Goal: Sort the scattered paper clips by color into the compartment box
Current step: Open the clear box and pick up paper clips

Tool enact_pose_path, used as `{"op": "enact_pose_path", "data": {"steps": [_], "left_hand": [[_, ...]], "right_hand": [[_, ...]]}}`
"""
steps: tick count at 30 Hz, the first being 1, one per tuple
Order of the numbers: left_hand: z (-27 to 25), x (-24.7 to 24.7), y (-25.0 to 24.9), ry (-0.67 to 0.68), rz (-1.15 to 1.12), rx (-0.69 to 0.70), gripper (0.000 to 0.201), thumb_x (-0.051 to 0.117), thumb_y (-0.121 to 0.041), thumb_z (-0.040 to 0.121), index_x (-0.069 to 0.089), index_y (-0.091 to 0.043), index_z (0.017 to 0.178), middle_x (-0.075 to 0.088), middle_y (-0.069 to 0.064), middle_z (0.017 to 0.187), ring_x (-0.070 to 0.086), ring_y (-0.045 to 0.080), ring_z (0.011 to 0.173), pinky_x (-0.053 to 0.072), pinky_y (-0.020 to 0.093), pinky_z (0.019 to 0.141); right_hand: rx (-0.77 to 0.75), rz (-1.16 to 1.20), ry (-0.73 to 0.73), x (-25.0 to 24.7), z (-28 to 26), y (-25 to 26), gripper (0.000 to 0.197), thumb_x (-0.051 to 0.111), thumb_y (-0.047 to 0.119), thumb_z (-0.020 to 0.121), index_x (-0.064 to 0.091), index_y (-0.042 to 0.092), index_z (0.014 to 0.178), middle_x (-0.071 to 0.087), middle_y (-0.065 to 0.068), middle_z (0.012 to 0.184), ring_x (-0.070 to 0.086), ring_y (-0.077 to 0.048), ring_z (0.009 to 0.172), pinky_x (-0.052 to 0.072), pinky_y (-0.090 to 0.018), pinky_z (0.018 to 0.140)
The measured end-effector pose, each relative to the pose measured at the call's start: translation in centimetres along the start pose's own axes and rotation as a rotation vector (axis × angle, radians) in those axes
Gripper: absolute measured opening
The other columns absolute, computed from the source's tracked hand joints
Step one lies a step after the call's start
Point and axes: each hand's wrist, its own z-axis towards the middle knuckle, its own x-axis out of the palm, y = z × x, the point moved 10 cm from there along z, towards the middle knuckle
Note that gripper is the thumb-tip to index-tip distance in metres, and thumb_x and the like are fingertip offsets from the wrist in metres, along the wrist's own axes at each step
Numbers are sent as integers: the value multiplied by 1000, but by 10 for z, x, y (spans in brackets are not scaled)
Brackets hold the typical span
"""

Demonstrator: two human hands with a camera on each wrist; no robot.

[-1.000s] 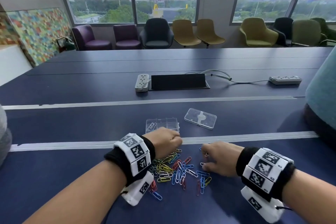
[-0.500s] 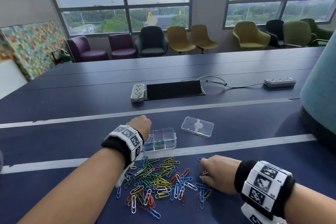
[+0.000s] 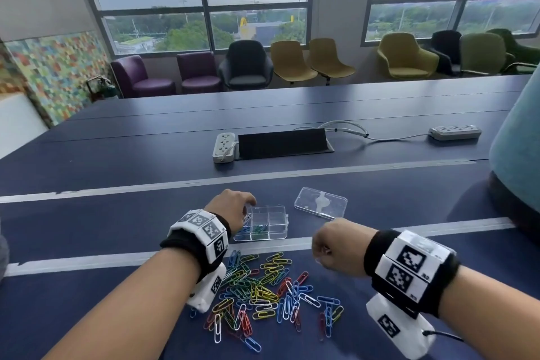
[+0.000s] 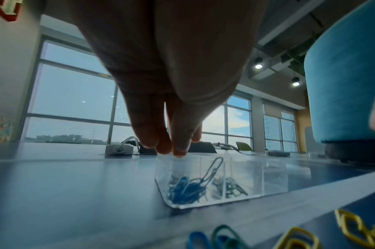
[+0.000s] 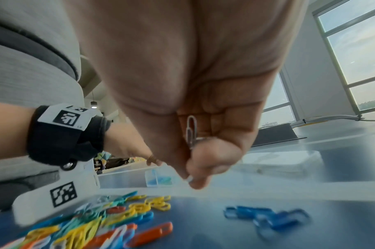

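Note:
A pile of colored paper clips (image 3: pixel 257 289) lies on the dark blue table. Behind it stands the clear compartment box (image 3: pixel 276 215), with blue clips (image 4: pixel 184 188) in its left compartment and green clips (image 4: pixel 235 187) in the one beside it. My left hand (image 3: pixel 233 207) hangs over the box's left end with its fingertips (image 4: pixel 177 148) bunched, pointing down at the rim. A blue clip (image 4: pixel 212 170) stands on end in the box just below them. My right hand (image 3: pixel 321 251) is raised above the pile's right side. Its curled fingers grip white clips (image 5: pixel 191 131).
The box's clear lid (image 3: pixel 321 206) lies to the right of the box. Farther back are two power strips (image 3: pixel 224 147) (image 3: pixel 454 132) and a black panel (image 3: pixel 282 143). A tall teal object (image 3: pixel 517 155) stands at the right. Pale tape lines (image 3: pixel 117 260) cross the table.
My left hand left the pile and moved forward to the box's left end. My right hand rose off the table from the pile's right edge, fingers still curled.

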Motion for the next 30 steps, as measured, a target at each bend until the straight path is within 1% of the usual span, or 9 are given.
{"op": "enact_pose_path", "data": {"steps": [2, 5, 10, 12, 15, 18, 21, 25, 30], "left_hand": [[-7, -7, 0, -42, -78, -3, 42, 48, 1, 87, 58, -18, 124, 68, 4, 107, 63, 19, 99, 48, 26, 91], [-20, -14, 8, -70, -132, -29, 38, 47, -3, 88, 59, -18, 121, 67, 4, 106, 61, 18, 96, 44, 22, 85], [-49, -4, 32, 48, -104, -124, 17, 58, -21, 88, 65, -22, 103, 66, 2, 108, 61, 19, 97, 42, 21, 79], [-62, 2, 38, 100, -98, -144, 16, 61, -24, 86, 67, -20, 101, 66, 1, 109, 62, 18, 99, 43, 20, 78], [-75, 7, 46, 135, -97, -152, 20, 64, -26, 85, 67, -18, 103, 66, 2, 111, 62, 20, 101, 48, 24, 85], [-82, 10, 54, 147, -82, -165, 22, 65, -27, 84, 66, -19, 105, 65, 4, 112, 61, 21, 103, 48, 27, 86], [-83, 12, 62, 159, -59, -168, 23, 65, -23, 84, 67, -19, 106, 64, 3, 114, 60, 21, 106, 47, 27, 87], [-81, 15, 67, 177, -72, -158, 26, 68, -19, 82, 69, -21, 108, 65, 1, 111, 60, 20, 105, 48, 26, 87], [-80, 17, 60, 208, -45, -107, 34, 75, -23, 76, 68, -22, 109, 65, 2, 111, 61, 20, 102, 47, 26, 82]], "right_hand": [[-5, 26, -40, -16, 11, 11, 32, 46, 13, 89, 68, 18, 113, 68, -5, 115, 61, -22, 110, 49, -27, 95], [-32, 46, -101, -35, 39, 33, 33, 44, 12, 91, 71, 20, 110, 70, -3, 114, 63, -22, 107, 50, -29, 94], [-25, 19, -165, -55, 101, 70, 30, 49, 10, 89, 70, 20, 109, 68, -4, 116, 63, -25, 107, 50, -30, 91], [8, -3, -175, -57, 122, 81, 29, 53, 11, 87, 70, 17, 109, 68, -7, 116, 64, -28, 106, 52, -32, 90], [51, -21, -166, -55, 141, 95, 26, 55, 11, 86, 69, 10, 108, 67, -14, 113, 65, -32, 102, 53, -31, 83], [81, -106, -120, -45, 149, 102, 25, 57, 10, 87, 65, 5, 110, 66, -14, 116, 63, -32, 108, 50, -32, 82], [61, -170, -101, -37, 152, 108, 24, 58, 12, 85, 65, 5, 107, 66, -11, 116, 62, -29, 110, 49, -32, 83], [46, -145, -116, -37, 151, 110, 20, 54, 8, 86, 65, 3, 102, 66, -15, 112, 63, -31, 105, 48, -30, 77], [35, -134, -115, -39, 146, 112, 20, 53, 4, 86, 67, 0, 99, 66, -16, 109, 62, -31, 105, 48, -30, 78]]}}
